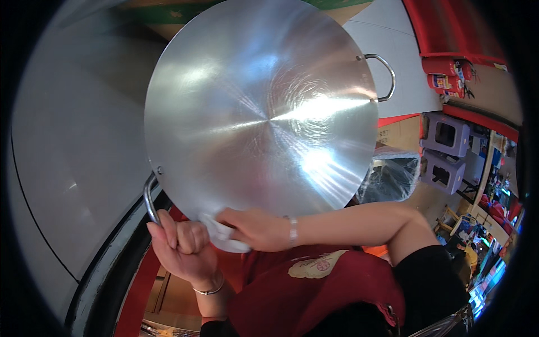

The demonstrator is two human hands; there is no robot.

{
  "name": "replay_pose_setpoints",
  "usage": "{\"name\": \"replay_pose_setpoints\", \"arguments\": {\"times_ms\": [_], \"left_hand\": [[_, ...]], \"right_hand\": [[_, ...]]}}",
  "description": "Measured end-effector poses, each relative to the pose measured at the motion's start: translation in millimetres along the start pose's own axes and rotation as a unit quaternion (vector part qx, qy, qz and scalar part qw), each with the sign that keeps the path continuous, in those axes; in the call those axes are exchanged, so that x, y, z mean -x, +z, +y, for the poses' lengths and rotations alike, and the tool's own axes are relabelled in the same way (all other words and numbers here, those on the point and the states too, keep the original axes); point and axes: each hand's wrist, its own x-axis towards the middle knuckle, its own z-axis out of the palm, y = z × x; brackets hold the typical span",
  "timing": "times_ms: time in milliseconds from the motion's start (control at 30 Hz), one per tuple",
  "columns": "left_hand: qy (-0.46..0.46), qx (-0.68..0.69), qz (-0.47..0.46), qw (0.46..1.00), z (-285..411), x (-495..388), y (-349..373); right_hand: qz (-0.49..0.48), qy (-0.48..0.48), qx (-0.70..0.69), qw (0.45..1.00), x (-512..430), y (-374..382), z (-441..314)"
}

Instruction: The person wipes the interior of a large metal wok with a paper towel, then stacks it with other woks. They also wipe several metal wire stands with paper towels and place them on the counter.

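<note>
A large round stainless-steel wok (236, 160) fills the middle of the head view. Its brushed metal has bright glare and swirling fine scratches. One loop handle (150, 198) is riveted at its lower left, another loop handle (393, 78) at its upper right. My left hand (185, 248), with a bangle at the wrist, grips the lower-left handle. Close beside it, my right hand (259, 229) presses a crumpled white cloth (221, 231) against the wok's near rim. Part of that cloth is hidden under my fingers. Behind my hands is a dark red apron (311, 290).
A grey surface (76, 126) with a dark edge lies left. Right of the wok are a bin lined with clear plastic (389, 177), a cardboard box (400, 135) and purple plastic stools (444, 135). Red fire extinguishers (442, 76) are farther right. A red cabinet (139, 286) is below.
</note>
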Motion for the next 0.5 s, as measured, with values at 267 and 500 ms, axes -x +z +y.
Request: {"name": "replay_pose_setpoints", "arguments": {"times_ms": [267,500], "left_hand": [[-0.003,-0.021,-0.009,1.0,-1,-2,-4],[0.014,-0.034,0.047,0.998,-4,-2,-2]], "right_hand": [[-0.226,0.073,0.199,0.951,63,-74,-31],[-0.072,-0.025,0.009,0.997,-21,4,16]]}}
